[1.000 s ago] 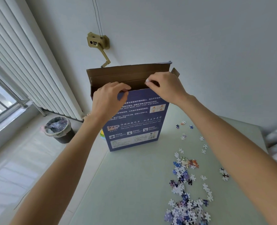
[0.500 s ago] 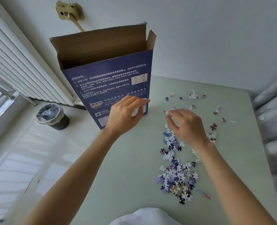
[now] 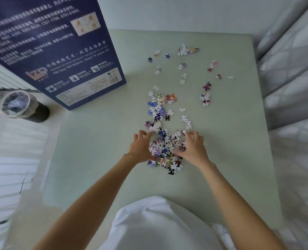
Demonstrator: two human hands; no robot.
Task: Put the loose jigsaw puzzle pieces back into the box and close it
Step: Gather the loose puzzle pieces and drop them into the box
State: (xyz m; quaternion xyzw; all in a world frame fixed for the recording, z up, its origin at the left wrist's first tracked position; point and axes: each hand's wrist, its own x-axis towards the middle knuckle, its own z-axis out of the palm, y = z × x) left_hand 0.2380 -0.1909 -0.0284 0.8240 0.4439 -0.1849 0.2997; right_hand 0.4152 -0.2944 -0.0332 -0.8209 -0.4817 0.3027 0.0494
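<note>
Pale green table [image 3: 99, 159] filling most of the view, reaching from the near edge to the white wall at the far side. Quilted white bedding [image 3: 294, 109] lying along the right edge of the table. White garment [image 3: 155, 226] bulging into the bottom of the view.

Dark blue jigsaw puzzle box [image 3: 46, 51] standing upright on the far left corner of the table, printed face turned this way, top cut off by the view, so open or closed cannot be told. Black waste bin [image 3: 23, 107] with a clear liner sitting on the floor just left of the box.

Both bare forearms stretching forward from the bottom, converging on the nearest heap of jigsaw puzzle pieces [image 3: 167, 147]. Left hand [image 3: 141, 147] lying palm down at the left edge of the heap, fingers curled and spread like a rake, fingertips digging into the pieces. Right hand [image 3: 193, 148] lying at the right edge, fingers bent inward, thumb pressing into the pile. Both cupping the heap between them; no single piece pinched that can be made out.

Smaller clusters of pieces [image 3: 160, 105] trailing away from the heap toward the far edge. Scattered single pieces [image 3: 184, 75] lying well apart further out, right of the box.
</note>
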